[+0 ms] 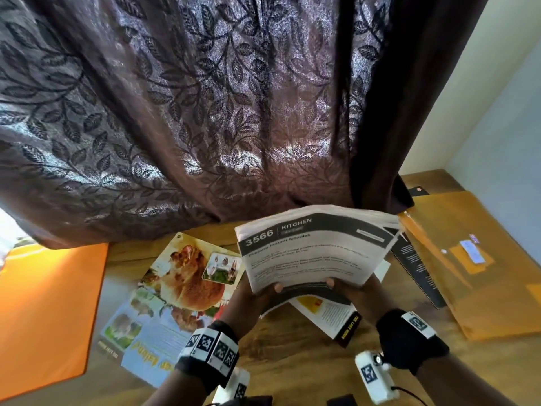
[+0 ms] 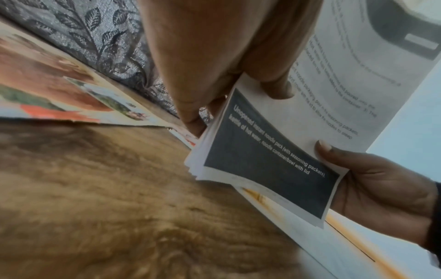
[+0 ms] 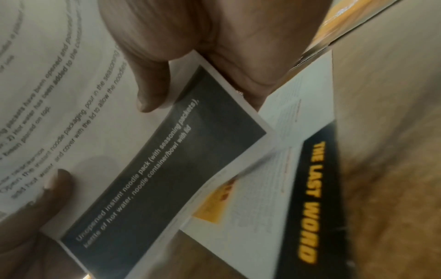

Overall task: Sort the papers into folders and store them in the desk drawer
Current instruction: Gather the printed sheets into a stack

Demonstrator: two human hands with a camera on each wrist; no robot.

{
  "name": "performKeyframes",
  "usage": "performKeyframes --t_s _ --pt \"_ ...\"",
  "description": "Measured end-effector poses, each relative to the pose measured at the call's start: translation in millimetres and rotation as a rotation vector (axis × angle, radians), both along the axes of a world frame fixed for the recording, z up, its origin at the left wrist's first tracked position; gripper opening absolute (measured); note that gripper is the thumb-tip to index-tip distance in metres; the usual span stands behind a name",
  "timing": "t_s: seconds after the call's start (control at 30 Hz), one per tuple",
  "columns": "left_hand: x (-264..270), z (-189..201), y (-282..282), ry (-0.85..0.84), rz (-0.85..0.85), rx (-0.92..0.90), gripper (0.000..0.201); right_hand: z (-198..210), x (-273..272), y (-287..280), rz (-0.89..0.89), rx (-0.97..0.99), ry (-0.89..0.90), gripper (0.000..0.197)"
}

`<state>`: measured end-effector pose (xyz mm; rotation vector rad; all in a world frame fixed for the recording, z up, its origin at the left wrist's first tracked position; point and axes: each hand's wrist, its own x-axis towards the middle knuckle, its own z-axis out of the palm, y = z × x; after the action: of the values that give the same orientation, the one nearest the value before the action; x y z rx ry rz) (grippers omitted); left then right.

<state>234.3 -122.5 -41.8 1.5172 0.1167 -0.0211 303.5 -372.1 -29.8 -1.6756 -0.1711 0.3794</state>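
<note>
I hold a stack of white printed sheets [image 1: 314,247] headed "3566 KITCHEN" above the wooden desk [image 1: 292,347], tilted up toward me. My left hand [image 1: 257,291] grips its lower left edge, thumb on top. My right hand [image 1: 354,291] grips the lower right edge, thumb on top too. In the left wrist view the stack [image 2: 269,164] shows its dark footer band with my left hand [image 2: 238,79] pinching it and my right hand [image 2: 381,188] opposite. The right wrist view shows the same stack [image 3: 164,169] pinched by my right hand [image 3: 167,62]. An orange folder [image 1: 44,312] lies at left. A tan folder [image 1: 468,259] lies at right.
A colour magazine page with a chicken photo [image 1: 181,285] lies left of centre. A "THE LAST WORD" page [image 1: 330,315] sits under the stack. A black leaflet [image 1: 415,268] rests on the tan folder. A dark leaf-patterned curtain [image 1: 205,112] hangs over the desk's back.
</note>
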Motion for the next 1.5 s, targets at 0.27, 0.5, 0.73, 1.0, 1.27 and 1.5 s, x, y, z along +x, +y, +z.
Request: performKeyframes --t_s 0.27,0.5,0.73,1.0,1.27,1.5 --pt "-2 -2 2 0.048 -0.025 0.076 0.051 -12 -2 2 0.013 -0.191 0.046 0.020" --pt "-12 3 11 0.025 0.070 0.081 0.041 6 -13 17 -0.019 -0.243 0.002 0.017" --pt "-50 -5 18 0.090 0.095 0.246 0.042 -2 -39 27 -0.039 -0.349 -0.127 0.022" --pt "-86 -20 29 0.184 0.158 0.381 0.043 -39 -73 41 -0.086 -0.567 -0.155 0.011" --pt "-103 -20 45 0.367 0.006 0.605 0.057 -42 -85 64 -0.132 -0.737 -0.088 0.024" --pt "-114 -4 66 0.464 -0.046 1.024 0.037 -27 -92 60 -0.139 -0.948 -0.114 0.025"
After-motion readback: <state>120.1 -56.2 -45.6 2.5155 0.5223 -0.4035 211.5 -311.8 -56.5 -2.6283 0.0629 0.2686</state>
